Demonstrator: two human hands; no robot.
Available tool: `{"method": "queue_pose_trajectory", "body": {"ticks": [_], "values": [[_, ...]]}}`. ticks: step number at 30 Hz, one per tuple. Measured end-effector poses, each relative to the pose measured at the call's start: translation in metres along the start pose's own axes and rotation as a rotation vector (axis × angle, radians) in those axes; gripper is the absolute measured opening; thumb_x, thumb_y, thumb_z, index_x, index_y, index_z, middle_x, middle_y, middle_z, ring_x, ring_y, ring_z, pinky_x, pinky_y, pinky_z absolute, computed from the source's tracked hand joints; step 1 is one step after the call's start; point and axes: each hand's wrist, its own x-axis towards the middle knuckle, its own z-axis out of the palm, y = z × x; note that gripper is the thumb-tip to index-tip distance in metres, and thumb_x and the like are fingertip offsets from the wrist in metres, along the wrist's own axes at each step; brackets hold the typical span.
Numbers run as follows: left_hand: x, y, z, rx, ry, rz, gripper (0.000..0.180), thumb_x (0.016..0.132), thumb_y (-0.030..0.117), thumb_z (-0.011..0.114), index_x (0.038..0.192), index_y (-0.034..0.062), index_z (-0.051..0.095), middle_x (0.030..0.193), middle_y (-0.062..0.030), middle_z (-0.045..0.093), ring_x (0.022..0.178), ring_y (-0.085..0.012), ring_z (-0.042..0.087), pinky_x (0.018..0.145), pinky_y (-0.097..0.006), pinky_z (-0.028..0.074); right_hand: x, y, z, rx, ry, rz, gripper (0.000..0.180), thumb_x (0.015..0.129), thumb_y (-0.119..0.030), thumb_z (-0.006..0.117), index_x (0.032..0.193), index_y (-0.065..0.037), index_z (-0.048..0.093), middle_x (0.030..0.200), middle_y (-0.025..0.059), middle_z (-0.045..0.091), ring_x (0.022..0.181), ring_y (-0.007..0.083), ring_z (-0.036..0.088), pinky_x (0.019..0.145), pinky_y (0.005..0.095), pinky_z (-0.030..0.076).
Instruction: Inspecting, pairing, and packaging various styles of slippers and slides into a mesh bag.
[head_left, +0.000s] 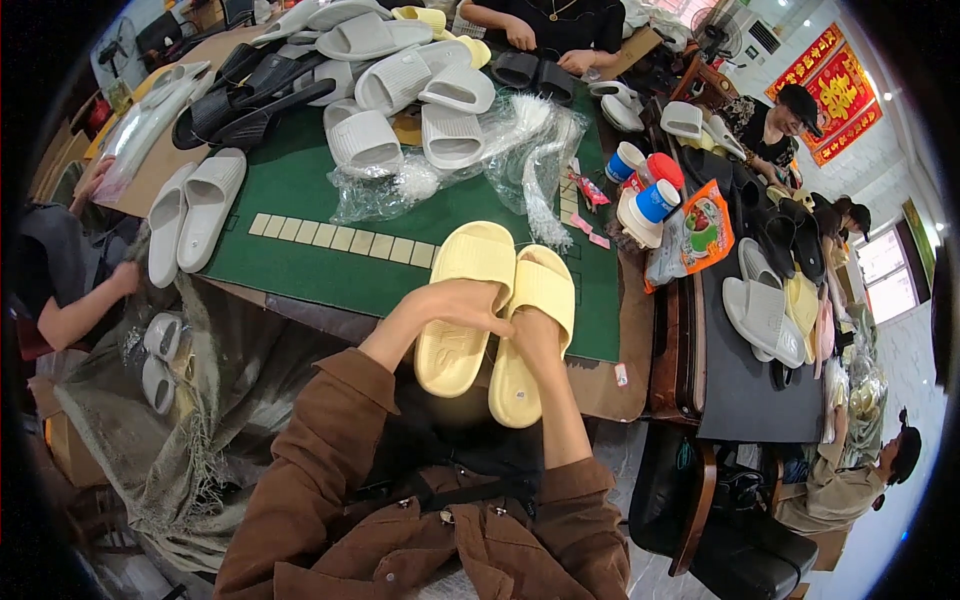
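Observation:
A pair of pale yellow slide slippers is held side by side over the near edge of the green-topped table (330,210), toes pointing away from me. My left hand (465,302) grips the left yellow slipper (448,355), its fingers tucked under the strap and hidden, its thumb reaching toward the other slipper. My right hand (535,335) holds the right yellow slipper (515,395), fingers out of sight beneath its strap. Just beyond lies a row of cream tiles (340,240). Crumpled clear plastic bags (545,140) with white strands lie farther back.
Grey slippers (455,135) and black slippers (240,115) pile up at the back; a grey pair (212,205) sits at the left edge. Paper cups (657,200) and an orange snack bag (695,235) stand right. Co-workers sit around, one handling black slippers (535,70) opposite.

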Motion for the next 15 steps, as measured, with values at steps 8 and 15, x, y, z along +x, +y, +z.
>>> {"method": "queue_pose_trajectory", "body": {"ticks": [8, 15], "values": [[-0.016, 0.003, 0.022, 0.109, 0.136, 0.046, 0.086, 0.06, 0.058, 0.075, 0.098, -0.0151, 0.053, 0.087, -0.0271, 0.063, 0.079, -0.0375, 0.063, 0.071, -0.04, 0.051, -0.013, 0.017, 0.001, 0.071, -0.308, 0.128, 0.023, 0.084, -0.009, 0.042, 0.086, 0.006, 0.058, 0.081, 0.0185, 0.061, 0.073, 0.0287, 0.057, 0.068, 0.0391, 0.045], [-0.009, 0.015, 0.052, 0.127, 0.501, -0.107, 0.038, 0.068, 0.019, 0.063, 0.092, -0.0099, 0.06, 0.09, -0.0274, 0.063, 0.081, -0.0383, 0.064, 0.072, -0.044, 0.052, -0.014, -0.011, 0.0, 0.187, -0.237, 0.25, 0.023, 0.084, -0.008, 0.043, 0.086, 0.007, 0.06, 0.078, 0.0239, 0.061, 0.073, 0.0368, 0.06, 0.07, 0.0412, 0.046]]}}
